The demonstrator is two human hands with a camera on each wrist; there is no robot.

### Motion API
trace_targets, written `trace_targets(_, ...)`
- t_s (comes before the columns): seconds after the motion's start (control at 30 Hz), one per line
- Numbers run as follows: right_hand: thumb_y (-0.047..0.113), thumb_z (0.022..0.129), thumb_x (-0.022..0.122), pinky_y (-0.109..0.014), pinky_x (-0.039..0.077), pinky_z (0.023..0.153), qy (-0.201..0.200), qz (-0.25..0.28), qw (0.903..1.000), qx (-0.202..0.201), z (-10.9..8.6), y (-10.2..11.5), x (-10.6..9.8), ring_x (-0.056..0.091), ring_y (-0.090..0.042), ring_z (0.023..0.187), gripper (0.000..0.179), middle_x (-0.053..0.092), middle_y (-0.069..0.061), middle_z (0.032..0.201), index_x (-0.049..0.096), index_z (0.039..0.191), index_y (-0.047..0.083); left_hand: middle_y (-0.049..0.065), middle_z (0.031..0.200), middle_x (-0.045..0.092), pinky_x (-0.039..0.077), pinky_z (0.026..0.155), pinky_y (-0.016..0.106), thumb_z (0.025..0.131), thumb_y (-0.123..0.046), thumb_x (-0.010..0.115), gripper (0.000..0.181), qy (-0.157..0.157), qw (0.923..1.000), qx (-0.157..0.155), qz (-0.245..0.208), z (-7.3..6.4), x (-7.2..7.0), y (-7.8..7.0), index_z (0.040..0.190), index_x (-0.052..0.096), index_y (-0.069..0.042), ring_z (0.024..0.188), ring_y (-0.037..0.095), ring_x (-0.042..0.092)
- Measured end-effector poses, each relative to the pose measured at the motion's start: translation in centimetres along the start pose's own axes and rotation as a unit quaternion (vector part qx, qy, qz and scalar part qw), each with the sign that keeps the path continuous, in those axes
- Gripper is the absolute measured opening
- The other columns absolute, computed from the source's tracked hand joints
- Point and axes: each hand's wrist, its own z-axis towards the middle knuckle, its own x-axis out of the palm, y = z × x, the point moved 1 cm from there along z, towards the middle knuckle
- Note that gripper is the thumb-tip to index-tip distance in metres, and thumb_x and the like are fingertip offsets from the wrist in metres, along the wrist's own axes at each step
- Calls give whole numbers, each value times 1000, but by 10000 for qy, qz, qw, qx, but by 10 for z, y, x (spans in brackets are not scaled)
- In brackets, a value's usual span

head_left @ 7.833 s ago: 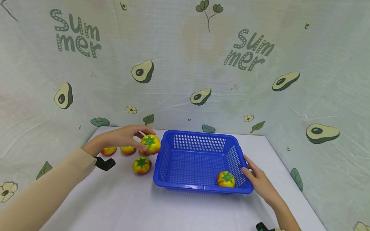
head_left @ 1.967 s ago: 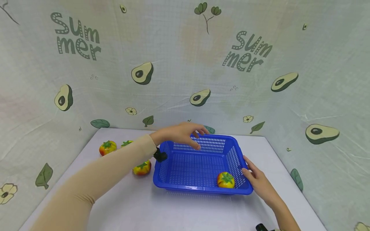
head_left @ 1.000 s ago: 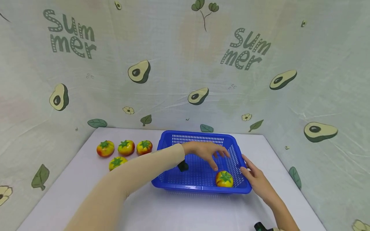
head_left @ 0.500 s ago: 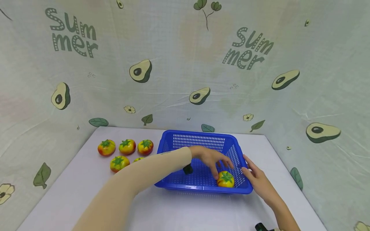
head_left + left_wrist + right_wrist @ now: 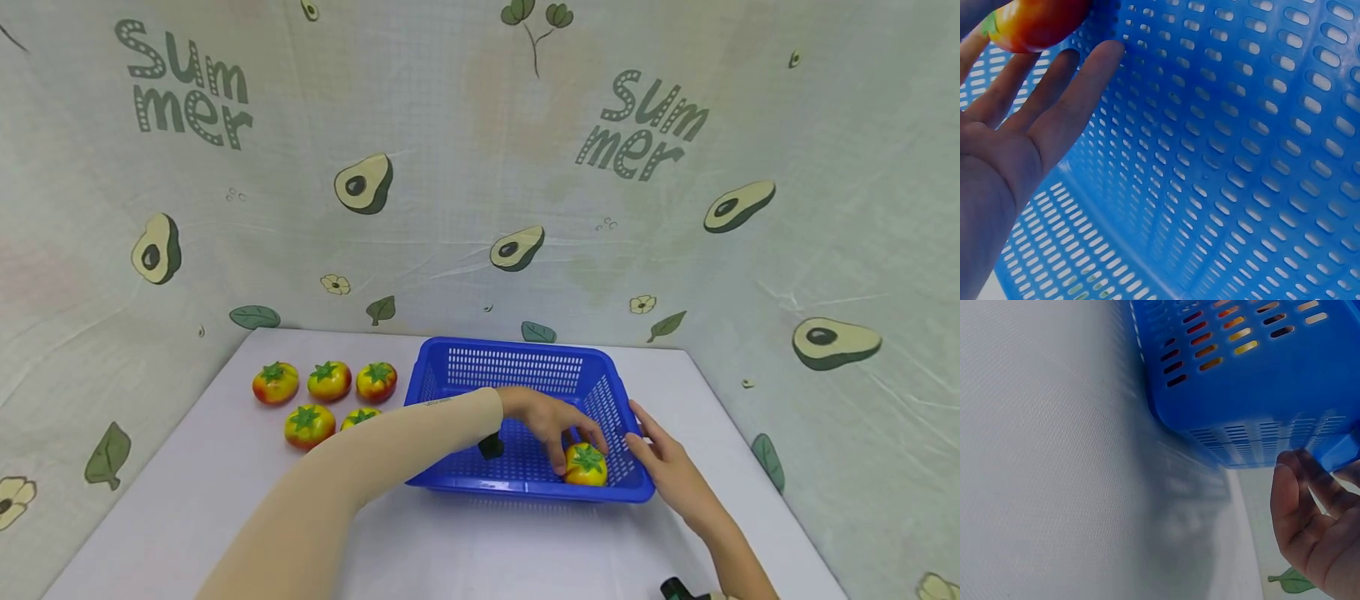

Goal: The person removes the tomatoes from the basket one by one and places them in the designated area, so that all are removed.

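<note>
In the head view a yellow-red tomato with a green star-shaped top sits in the front right corner of a blue plastic basket. My left hand reaches down into the basket and grips this tomato, thumb on its left side and fingers over its far and right sides. The left wrist view shows the tomato between thumb and fingers, beside the perforated wall. My right hand holds the basket's right rim; the right wrist view shows its fingers bent against the outside of the basket.
Several more tomatoes lie on the white table left of the basket; one is partly hidden by the left sleeve. A patterned cloth hangs behind and at the sides.
My left hand has moved from above the basket's back edge right and down onto the tomato, closing round it. Earlier it held another tomato, left of the basket. The right hand stays on the rim.
</note>
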Motion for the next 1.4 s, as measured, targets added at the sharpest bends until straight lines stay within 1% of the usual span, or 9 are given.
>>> trace_targets(0.2, 41, 113, 49, -42, 63, 94, 3, 12, 10000, 62, -1, 2, 0, 65, -32, 120, 71, 48, -25, 152, 16, 172, 19, -1, 137, 60, 59, 90, 20, 92, -3, 82, 57, -137, 9999, 33, -41, 1, 2, 1, 141, 61, -26, 111, 11, 64)
trace_targets(0.37, 41, 113, 49, -47, 61, 98, 15, -6, 10000, 49, -2, 2, 1, 64, -34, 122, 71, 48, -26, 151, 16, 172, 18, -2, 132, 62, 56, 93, 19, 92, -9, 83, 54, -173, 9997, 82, 165, 1, 2, 2, 138, 62, -27, 110, 10, 64)
trace_targets(0.5, 41, 114, 48, -51, 60, 100, -1, -26, 10000, 45, -3, 3, 0, 63, -37, 125, 71, 47, -27, 152, 16, 172, 18, -3, 132, 63, 56, 95, 19, 92, -10, 83, 52, -255, 9992, 93, 288, -4, -1, 0, 137, 63, -28, 112, 10, 64)
trace_targets(0.73, 41, 113, 49, -47, 61, 98, -4, -23, 9999, 132, -3, 2, -1, 64, -35, 123, 71, 47, -27, 152, 15, 172, 18, -1, 135, 61, 57, 94, 21, 91, -8, 84, 52, -454, 9985, 163, 239, -20, -10, -1, 135, 64, -27, 113, 13, 64)
trace_targets(0.87, 42, 113, 49, -47, 61, 98, 10, 1, 9998, 219, -1, 2, 0, 64, -33, 122, 72, 47, -26, 152, 15, 172, 18, 0, 133, 62, 58, 93, 22, 92, -7, 83, 50, -546, 9980, 264, 159, -29, -14, 1, 134, 64, -26, 113, 14, 64)
trace_targets(1.07, 42, 113, 49, -49, 60, 99, -8, -17, 9998, 187, -2, 2, 1, 64, -32, 121, 72, 49, -25, 150, 16, 172, 17, 1, 132, 63, 58, 94, 24, 92, -10, 84, 50, -712, 9970, 298, 84, -42, -18, 8, 136, 64, -25, 115, 16, 64)
trace_targets(1.17, 42, 113, 49, -49, 60, 99, -11, -18, 9998, 185, -1, 3, 1, 64, -32, 120, 72, 48, -25, 150, 16, 172, 17, 0, 133, 63, 58, 95, 24, 92, -11, 84, 51, -855, 9960, 265, 73, -51, -21, 10, 137, 64, -25, 116, 15, 64)
trace_targets(1.3, 43, 113, 49, -48, 60, 99, -1, -31, 9998, 192, 0, 5, 2, 64, -31, 120, 73, 48, -25, 150, 15, 172, 16, 1, 136, 62, 58, 95, 24, 92, -11, 83, 52, -1064, 9940, 251, 92, -65, -25, 9, 139, 65, -26, 120, 18, 63)
trace_targets(1.4, 43, 113, 49, -49, 61, 98, 1, -34, 9999, 159, -1, 6, 2, 64, -32, 120, 73, 48, -25, 150, 15, 172, 16, 1, 138, 62, 57, 97, 24, 93, -10, 83, 53, -1153, 9927, 350, 75, -74, -29, 8, 140, 64, -24, 124, 20, 60)
